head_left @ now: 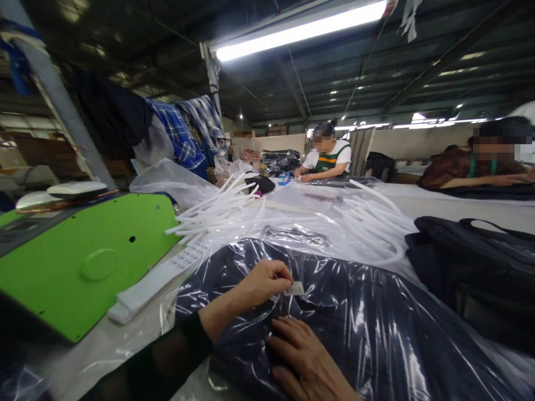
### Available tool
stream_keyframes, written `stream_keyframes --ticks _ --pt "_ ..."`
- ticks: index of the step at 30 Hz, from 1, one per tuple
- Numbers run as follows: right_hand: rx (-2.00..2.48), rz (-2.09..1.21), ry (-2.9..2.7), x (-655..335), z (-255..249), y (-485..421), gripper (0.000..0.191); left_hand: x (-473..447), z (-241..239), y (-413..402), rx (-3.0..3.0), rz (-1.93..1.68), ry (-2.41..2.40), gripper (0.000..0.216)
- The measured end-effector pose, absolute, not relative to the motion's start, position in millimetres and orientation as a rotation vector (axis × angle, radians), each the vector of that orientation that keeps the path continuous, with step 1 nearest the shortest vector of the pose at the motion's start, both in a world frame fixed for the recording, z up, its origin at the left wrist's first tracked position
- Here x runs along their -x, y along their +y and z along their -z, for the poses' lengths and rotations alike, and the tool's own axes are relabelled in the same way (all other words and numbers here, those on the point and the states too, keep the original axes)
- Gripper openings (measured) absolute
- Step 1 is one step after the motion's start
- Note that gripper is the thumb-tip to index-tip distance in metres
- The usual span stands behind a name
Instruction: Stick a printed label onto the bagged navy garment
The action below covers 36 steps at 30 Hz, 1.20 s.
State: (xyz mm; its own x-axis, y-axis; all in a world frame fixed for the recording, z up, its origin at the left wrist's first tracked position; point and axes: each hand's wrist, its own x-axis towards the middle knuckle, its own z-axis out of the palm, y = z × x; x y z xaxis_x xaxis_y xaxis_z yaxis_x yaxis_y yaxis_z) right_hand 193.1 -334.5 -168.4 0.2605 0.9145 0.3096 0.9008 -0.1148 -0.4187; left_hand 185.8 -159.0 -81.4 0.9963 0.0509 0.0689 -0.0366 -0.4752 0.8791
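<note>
A dark navy garment in a clear plastic bag (368, 323) lies on the table in front of me. My left hand (263, 281) is closed in a pinch on a small white label (296, 288) at the top of the bag. Flat on the plastic just below it lies my right hand (307, 356), its fingers stretched out toward the left and pressing the bag down. A black sleeve covers my left forearm.
A green machine cover (83, 262) stands at left, with a white plastic strip (159, 278) beside it. White hangers (217, 209) and more (376, 223) lie behind the bag. Dark folded garments (472, 267) sit at right. Two people work at the far side of the table.
</note>
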Motion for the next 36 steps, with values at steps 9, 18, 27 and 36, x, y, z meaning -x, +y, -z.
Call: stream_keyframes --ticks 9,18,27,36 --pt "2.046 -0.235 -1.742 -199 163 -331 0.05 -256 131 -184 -2.122 -0.038 0.027 0.007" --pt "2.003 -0.019 -1.803 -203 179 -327 0.052 -268 138 -173 -2.157 0.052 0.018 0.004" --pt "1.995 0.13 -1.791 -204 189 -327 0.052 -269 133 -175 -2.21 0.117 0.005 0.006" --pt "2.061 0.002 -1.828 -205 177 -326 0.052 -271 136 -177 -2.288 0.101 0.005 0.006"
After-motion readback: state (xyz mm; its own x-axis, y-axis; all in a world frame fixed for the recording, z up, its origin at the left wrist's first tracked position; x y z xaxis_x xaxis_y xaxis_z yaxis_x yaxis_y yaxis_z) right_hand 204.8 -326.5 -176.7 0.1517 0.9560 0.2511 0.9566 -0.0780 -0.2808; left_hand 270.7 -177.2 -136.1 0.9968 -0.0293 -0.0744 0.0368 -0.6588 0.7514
